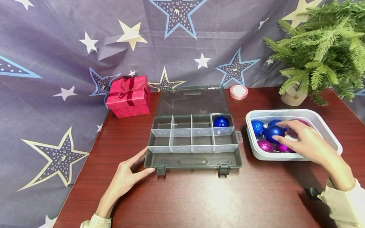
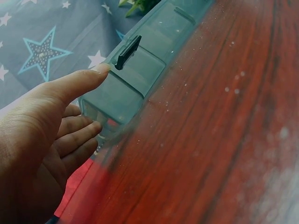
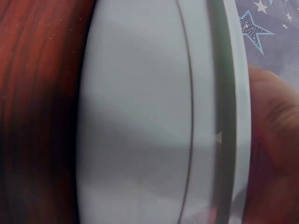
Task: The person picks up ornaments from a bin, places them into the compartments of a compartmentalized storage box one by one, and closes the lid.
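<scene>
At the front left corner of a clear grey compartment box, my left hand rests with its thumb at the front edge and its fingers along the left side. The left wrist view shows this thumb stretched out close to a dark latch. My right hand reaches into a white plastic tub and pinches a matte blue Christmas ball between thumb and fingers. A shiny blue ball sits in the box's back right compartment. In the right wrist view, the tub wall hides the fingertips.
Beside the pinched ball lie a glittery blue ball, a glittery magenta ball and others. A red gift box stands back left. Behind the tub are a ribbon roll and a small artificial fir tree. The box's lid leans back, raised.
</scene>
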The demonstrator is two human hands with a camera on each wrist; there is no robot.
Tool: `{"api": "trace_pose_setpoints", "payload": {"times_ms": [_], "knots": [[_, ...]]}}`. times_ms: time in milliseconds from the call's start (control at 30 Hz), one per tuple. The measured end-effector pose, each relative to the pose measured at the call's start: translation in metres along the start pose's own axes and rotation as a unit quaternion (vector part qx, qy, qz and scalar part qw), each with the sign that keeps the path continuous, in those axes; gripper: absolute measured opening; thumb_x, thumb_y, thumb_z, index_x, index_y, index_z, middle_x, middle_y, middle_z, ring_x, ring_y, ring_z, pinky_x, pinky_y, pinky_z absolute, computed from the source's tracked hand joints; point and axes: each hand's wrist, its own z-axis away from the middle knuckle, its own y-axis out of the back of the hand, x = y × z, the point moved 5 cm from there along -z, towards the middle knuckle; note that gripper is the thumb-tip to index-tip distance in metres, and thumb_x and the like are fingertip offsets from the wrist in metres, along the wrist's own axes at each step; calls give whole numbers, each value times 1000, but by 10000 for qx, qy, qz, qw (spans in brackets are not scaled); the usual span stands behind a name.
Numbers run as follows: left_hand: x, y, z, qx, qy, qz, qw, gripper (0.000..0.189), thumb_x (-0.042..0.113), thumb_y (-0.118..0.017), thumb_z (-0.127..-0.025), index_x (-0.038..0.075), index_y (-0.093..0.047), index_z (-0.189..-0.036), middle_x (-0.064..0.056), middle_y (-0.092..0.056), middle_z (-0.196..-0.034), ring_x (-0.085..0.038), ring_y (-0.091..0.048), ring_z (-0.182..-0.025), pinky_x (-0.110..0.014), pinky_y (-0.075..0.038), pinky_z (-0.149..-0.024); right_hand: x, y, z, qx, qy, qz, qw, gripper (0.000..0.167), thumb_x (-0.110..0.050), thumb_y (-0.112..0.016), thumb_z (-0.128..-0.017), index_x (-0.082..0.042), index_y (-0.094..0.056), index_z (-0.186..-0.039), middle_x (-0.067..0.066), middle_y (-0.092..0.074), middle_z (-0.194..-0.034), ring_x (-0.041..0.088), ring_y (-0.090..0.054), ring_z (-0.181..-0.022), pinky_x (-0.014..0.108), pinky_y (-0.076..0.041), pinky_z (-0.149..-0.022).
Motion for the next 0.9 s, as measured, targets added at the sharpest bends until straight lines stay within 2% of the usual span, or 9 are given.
{"api": "trace_pose_setpoints", "payload": {"times_ms": [300,433,567,900], "knots": [[-1,0,1,2,35,-7,10000,74,30,-89,-85,25,-56,-151,3,-70,-130,-9,-59,-128,-12,-38,-103,1,-3,1,-172,-185,-18,9997,46,-19,-90,-81,-4,-71,-120,12,-71,-106,14,-60,-86,15,-41,-76],[0,0,2,-3,35,-27,10000,75,30,-89,-85,22,-56,-152,4,-70,-130,-9,-59,-128,-12,-38,-103,1,-5,0,-171,-143,-18,9998,46,-18,-89,-81,-3,-70,-119,13,-71,-106,16,-62,-85,13,-41,-76],[0,0,1,-16,36,-28,10000,74,30,-89,-85,24,-56,-152,3,-70,-130,-9,-60,-127,-12,-38,-103,1,-4,0,-106,-81,5,9999,46,-18,-91,-79,-3,-71,-118,12,-73,-104,16,-62,-85,12,-42,-76],[1,0,0,-15,13,36,10000,75,28,-90,-84,24,-56,-151,3,-70,-130,-11,-61,-126,-13,-40,-102,-4,1,-1,148,50,-127,9998,48,-13,-92,-76,-5,-72,-119,11,-73,-107,-2,-55,-90,7,-37,-81]]}}
